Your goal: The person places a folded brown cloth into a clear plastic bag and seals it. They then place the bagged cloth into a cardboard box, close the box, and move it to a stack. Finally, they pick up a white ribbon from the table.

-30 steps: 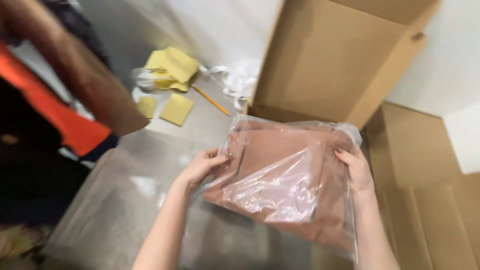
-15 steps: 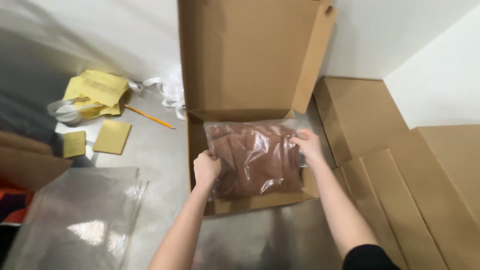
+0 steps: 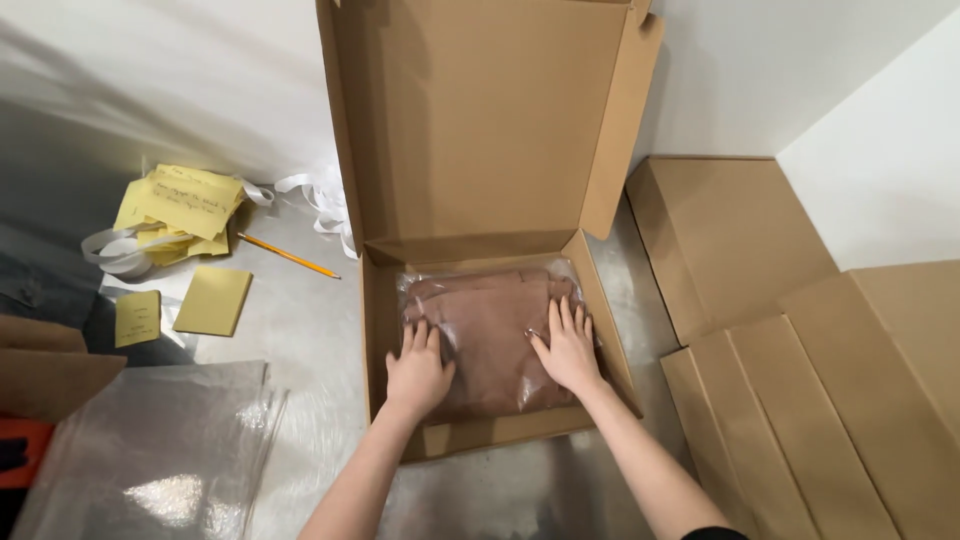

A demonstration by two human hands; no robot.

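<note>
My left hand (image 3: 418, 370) and right hand (image 3: 568, 350) now press flat, fingers spread, gripping nothing, on the bagged brown garment (image 3: 490, 335), which has come down inside the open cardboard box (image 3: 480, 150) on the counter (image 3: 310, 330).

1. The bagged cloth (image 3: 490, 335), earlier held up in the air, now lies flat inside the box (image 3: 610, 345).
2. The left hand (image 3: 417, 372) and right hand (image 3: 567, 350) moved from the bag's edges onto its top, palms flat.
</note>
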